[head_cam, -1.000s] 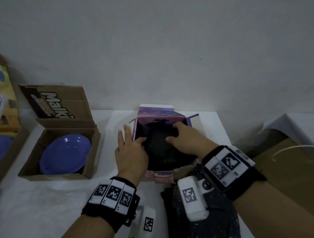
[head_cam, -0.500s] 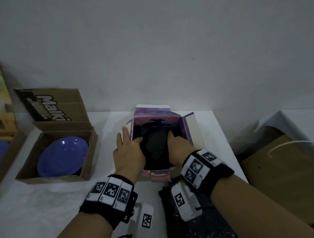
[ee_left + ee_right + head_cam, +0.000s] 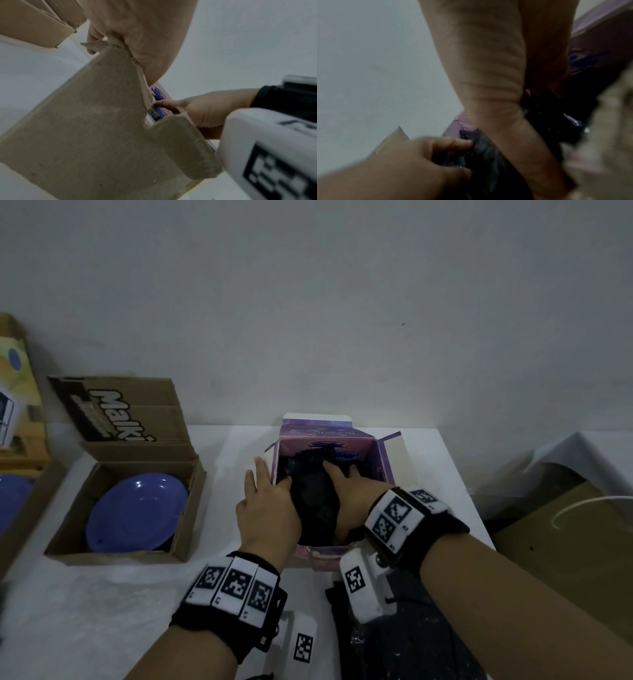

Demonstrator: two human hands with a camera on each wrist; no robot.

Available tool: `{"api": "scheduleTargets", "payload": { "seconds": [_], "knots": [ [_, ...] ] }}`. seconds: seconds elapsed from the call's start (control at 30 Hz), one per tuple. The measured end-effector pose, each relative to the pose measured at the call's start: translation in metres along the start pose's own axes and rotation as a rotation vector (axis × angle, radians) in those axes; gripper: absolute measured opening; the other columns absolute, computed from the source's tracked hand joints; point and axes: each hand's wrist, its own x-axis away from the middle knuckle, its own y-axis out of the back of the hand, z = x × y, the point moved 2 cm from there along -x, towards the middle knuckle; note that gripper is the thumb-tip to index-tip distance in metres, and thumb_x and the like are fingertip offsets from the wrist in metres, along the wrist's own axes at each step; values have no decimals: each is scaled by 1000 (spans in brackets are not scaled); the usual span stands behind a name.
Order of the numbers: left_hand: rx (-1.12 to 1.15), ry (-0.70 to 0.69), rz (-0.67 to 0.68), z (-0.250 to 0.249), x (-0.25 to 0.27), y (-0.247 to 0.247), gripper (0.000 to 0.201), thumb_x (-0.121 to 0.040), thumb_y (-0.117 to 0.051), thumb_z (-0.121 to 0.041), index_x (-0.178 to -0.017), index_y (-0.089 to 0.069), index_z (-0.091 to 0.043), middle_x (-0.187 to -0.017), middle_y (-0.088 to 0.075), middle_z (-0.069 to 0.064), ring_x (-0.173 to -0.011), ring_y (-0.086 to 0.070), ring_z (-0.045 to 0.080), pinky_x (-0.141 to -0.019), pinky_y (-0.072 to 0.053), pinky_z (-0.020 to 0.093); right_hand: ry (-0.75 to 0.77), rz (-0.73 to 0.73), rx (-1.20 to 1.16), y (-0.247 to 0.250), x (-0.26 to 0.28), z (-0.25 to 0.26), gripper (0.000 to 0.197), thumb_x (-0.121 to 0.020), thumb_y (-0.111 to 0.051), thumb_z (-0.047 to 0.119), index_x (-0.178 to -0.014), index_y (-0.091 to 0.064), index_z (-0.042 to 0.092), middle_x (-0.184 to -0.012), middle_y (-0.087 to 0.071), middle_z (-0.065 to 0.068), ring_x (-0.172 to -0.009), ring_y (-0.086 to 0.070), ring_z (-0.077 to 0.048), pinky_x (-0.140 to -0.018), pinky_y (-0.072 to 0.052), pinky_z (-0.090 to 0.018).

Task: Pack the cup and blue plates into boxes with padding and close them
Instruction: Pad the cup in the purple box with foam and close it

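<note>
A white table (image 3: 102, 611) stands against a plain pale wall, and the scene is dim. Nearest on it, at the front edge, lies a dark speckled sheet of padding material (image 3: 404, 642), partly under the right forearm. Just beyond it stands the open purple box (image 3: 325, 436), its flaps spread outward. Black padding (image 3: 313, 501) fills its inside; whether the cup lies under it cannot be told.

The left hand (image 3: 267, 508) rests over the box's left wall, its thumb hooked inside onto the padding and the other fingers straight along the outside of the wall, so the hand grips the wall between them. The left wrist view shows the box's grey cardboard flap (image 3: 102, 121) pressed against the palm. The right hand (image 3: 352, 494) reaches into the box from the right, its fingers bent down into the black padding and pressing on it; whether they pinch it cannot be told.

Further left, well apart from the purple box, sits an open brown carton (image 3: 191, 491) printed "Malki", with a blue plate (image 3: 137, 511) lying inside. At the far left edge, part of another blue plate (image 3: 13, 501) shows in a second brown carton (image 3: 24, 529).
</note>
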Motion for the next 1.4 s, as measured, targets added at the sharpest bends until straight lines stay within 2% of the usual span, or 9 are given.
{"api": "scheduleTargets", "payload": {
  "seconds": [0.13,0.27,0.37,0.63,0.73,0.93,1.17,1.3,1.4],
  "knots": [
    [-11,2,40,0,-1,2,54,-89,-53,-14,-139,-41,-29,-159,7,9,-146,-3,31,-105,-34,46,-5,-295,97,-19,-7,7,87,-85,-63,19,-148,-2,26,-144,-24,-25,-120,-45,-40,-88,-47,-43],
    [101,-9,19,3,0,2,54,-86,-54,-10,-136,-43,-27,-159,0,11,-144,-10,29,-106,-36,46,-15,-76,67,-6,-1,6,108,-80,-70,22,-148,13,31,-153,-1,-25,-130,-34,-43,-100,-43,-47],
    [216,-26,-22,6,2,-1,50,-88,-51,-8,-134,-45,-26,-159,-2,9,-143,-14,27,-106,-37,43,18,72,-108,15,5,1,116,-73,-74,46,-147,14,36,-156,8,-19,-139,-22,-40,-110,-33,-43],
    [388,-90,-77,10,4,-4,68,-88,-43,2,-146,-29,-30,-159,-4,9,-142,-19,30,-108,-31,39,-58,-258,139,-2,-2,19,85,-74,-58,64,-143,-19,36,-145,-26,-15,-130,-29,-37,-103,-33,-46],
    [527,-127,-122,12,2,-7,75,-88,-38,5,-150,-17,-31,-160,-8,6,-144,-17,26,-112,-26,38,163,-417,222,4,-1,30,82,-75,-61,52,-142,-17,36,-144,-27,-11,-134,-21,-34,-102,-30,-57],
    [668,-169,-164,19,-10,-19,90,-78,-35,12,-149,-11,-38,-155,-25,-4,-142,-26,20,-111,-32,47,205,-152,85,-10,-15,31,77,-81,-58,49,-141,-10,49,-155,-6,-4,-141,11,-41,-97,-18,-78],
    [657,-138,-160,17,-11,-19,97,-74,-45,12,-148,-11,-41,-154,-25,-2,-140,-28,20,-110,-35,47,179,-223,111,-15,-19,37,70,-82,-56,48,-141,-18,45,-152,-11,-6,-140,3,-43,-100,-19,-74],
    [585,-115,-156,15,-8,-17,98,-74,-52,8,-149,-7,-36,-156,-21,1,-141,-25,22,-110,-34,47,354,-242,-118,8,-14,16,91,-75,-69,45,-148,-16,36,-152,-26,-4,-140,-16,-34,-116,-14,-50],
    [480,-74,-154,12,-6,-16,95,-78,-52,1,-149,-1,-37,-156,-18,4,-139,-27,27,-106,-37,48,303,-324,-251,10,-4,1,90,-71,-79,34,-146,-28,31,-148,-37,-1,-136,-32,-26,-114,-26,-37]
  ]
}}
